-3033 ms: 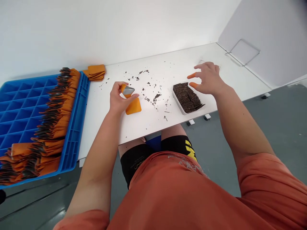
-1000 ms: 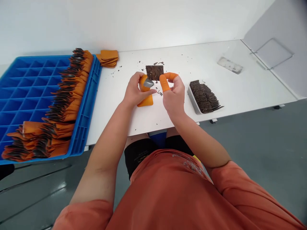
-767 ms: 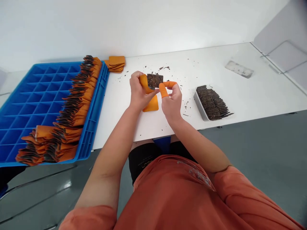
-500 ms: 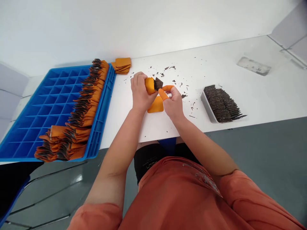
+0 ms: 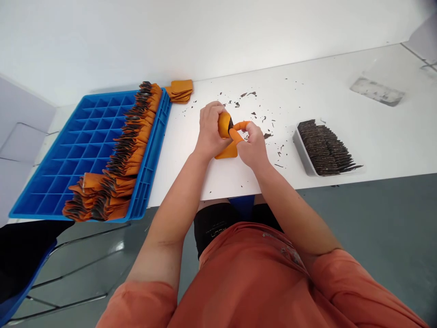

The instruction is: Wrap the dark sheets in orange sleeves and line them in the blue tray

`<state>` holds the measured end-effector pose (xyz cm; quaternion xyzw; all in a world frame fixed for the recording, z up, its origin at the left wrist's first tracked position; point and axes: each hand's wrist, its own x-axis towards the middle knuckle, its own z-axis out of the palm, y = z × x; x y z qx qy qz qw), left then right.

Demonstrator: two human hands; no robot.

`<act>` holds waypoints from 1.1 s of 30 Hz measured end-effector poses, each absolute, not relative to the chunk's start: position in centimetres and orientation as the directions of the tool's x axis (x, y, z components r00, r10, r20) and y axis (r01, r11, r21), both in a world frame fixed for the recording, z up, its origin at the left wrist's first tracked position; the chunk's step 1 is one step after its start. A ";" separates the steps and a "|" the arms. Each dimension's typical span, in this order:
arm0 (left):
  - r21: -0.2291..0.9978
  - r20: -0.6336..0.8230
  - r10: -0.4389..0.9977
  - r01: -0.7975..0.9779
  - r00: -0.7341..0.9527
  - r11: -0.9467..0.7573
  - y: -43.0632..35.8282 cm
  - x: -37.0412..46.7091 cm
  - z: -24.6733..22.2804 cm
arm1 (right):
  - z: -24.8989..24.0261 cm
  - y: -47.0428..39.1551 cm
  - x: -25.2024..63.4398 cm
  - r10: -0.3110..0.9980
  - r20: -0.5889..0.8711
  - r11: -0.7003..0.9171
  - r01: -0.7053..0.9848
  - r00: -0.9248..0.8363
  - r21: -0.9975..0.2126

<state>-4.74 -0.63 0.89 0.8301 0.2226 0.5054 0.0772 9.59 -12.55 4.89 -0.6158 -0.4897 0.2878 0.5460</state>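
Note:
My left hand (image 5: pixel 210 130) is wrapped round a small orange pouch (image 5: pixel 224 124), whose mouth faces right. A dark brown, thin square piece (image 5: pixel 231 124) shows only as a narrow edge in that mouth; the rest is hidden inside. My right hand (image 5: pixel 253 145) wears orange finger cots on thumb and forefinger, and these tips pinch at the edge of the dark piece. Flat on the table under my hands lies another orange pouch (image 5: pixel 227 151), partly covered by my left hand.
To the left stands a blue compartment tray (image 5: pixel 150 168) with rows of filled orange pouches (image 5: pixel 136 136). A stack of flat pouches (image 5: pixel 180 91) lies behind it. On the right are a white tub (image 5: pixel 305 152) of dark squares and a clear lid (image 5: pixel 377 91). Dark crumbs (image 5: pixel 268 135) litter the table.
The dark square has gone deeper into the orange pouch, from sticking well out to showing only its edge. My right fingers have followed it to the pouch's mouth. The view has shifted slightly.

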 end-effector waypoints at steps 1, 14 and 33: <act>0.345 0.801 0.443 0.294 0.403 -0.892 -0.7 -4.6 0.9 | 4.9 -12.6 9.6 0.909 0.216 0.090 0.338 0.357 -0.937; 0.510 0.735 0.584 0.287 0.345 -0.811 -1.0 -4.7 0.2 | 2.2 -12.6 10.4 0.765 0.628 0.394 0.667 0.144 -0.633; 0.573 0.762 0.647 0.432 0.032 -0.696 -2.0 -2.1 0.1 | 1.5 -12.6 10.6 0.773 0.597 0.403 0.560 0.215 -0.724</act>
